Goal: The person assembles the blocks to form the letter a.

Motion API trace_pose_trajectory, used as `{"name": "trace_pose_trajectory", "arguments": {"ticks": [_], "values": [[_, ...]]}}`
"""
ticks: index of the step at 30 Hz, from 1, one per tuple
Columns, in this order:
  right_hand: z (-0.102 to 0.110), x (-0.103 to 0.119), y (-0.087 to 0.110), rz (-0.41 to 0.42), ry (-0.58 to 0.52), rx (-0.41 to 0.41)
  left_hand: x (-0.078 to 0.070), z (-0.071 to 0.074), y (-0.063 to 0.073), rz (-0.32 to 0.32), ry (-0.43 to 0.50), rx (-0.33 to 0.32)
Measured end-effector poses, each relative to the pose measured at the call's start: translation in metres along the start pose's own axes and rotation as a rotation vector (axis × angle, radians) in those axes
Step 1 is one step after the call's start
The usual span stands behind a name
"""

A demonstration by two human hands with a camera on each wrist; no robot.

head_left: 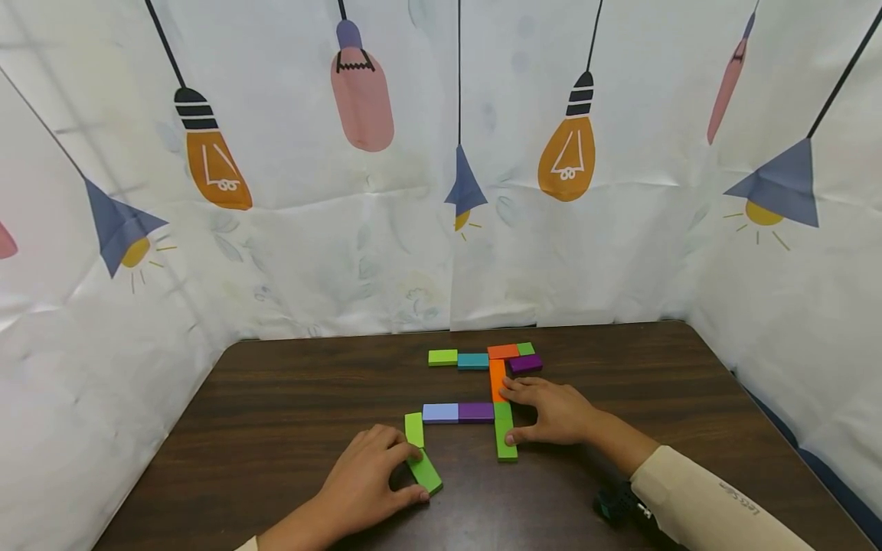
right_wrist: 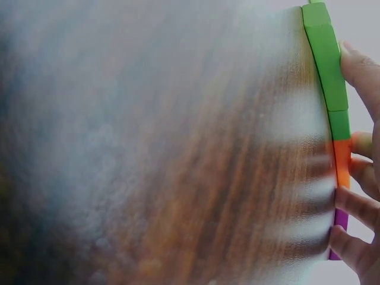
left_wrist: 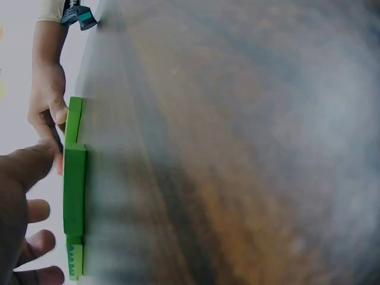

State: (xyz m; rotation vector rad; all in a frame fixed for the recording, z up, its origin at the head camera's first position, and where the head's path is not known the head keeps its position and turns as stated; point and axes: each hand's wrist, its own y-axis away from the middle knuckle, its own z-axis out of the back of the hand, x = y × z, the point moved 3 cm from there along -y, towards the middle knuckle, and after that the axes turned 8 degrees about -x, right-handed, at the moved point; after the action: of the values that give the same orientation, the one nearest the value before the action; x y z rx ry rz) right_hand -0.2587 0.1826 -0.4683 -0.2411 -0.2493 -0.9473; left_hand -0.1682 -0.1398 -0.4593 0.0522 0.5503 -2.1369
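Note:
Flat coloured wooden blocks form a winding line on the dark table. My left hand [head_left: 368, 474] is over the slanted green block [head_left: 425, 471] at the near left end, thumb by its near end and forefinger by its far end. A small gap shows between these fingertips and the green block [left_wrist: 74, 190] in the left wrist view. My right hand [head_left: 554, 413] rests along the right side of the line. Its thumb touches another green block [head_left: 505, 440], and its fingers lie against the orange block [head_left: 498, 379] beyond. Neither hand lifts a block.
Farther back, the line continues through lime [head_left: 442, 357], teal [head_left: 472, 361] and dark purple [head_left: 526, 363] blocks. A light blue block [head_left: 440, 413] and a purple one [head_left: 476, 412] join the two sides. A patterned white cloth [head_left: 413, 252] hangs behind the table.

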Motion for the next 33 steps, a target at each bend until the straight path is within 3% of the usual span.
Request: {"name": "trace_pose_trajectory", "arguments": {"ticks": [8, 13, 21, 28, 33], "values": [[0.0, 0.0, -0.001, -0.007, 0.005, -0.002, 0.005, 0.008, -0.006, -0.125, 0.053, -0.082], [-0.001, 0.002, -0.001, -0.005, 0.0, -0.003, 0.01, 0.008, -0.004, -0.191, 0.094, -0.02], [0.0, 0.003, -0.002, -0.004, 0.006, -0.003, 0.016, 0.01, 0.002, -0.219, 0.116, 0.091], [-0.001, 0.001, 0.002, -0.003, 0.026, 0.001, 0.023, 0.009, 0.007, -0.188, 0.195, 0.23], [0.001, 0.0, 0.003, 0.015, -0.021, -0.015, 0.026, 0.008, 0.008, -0.184, 0.234, 0.24]]}}
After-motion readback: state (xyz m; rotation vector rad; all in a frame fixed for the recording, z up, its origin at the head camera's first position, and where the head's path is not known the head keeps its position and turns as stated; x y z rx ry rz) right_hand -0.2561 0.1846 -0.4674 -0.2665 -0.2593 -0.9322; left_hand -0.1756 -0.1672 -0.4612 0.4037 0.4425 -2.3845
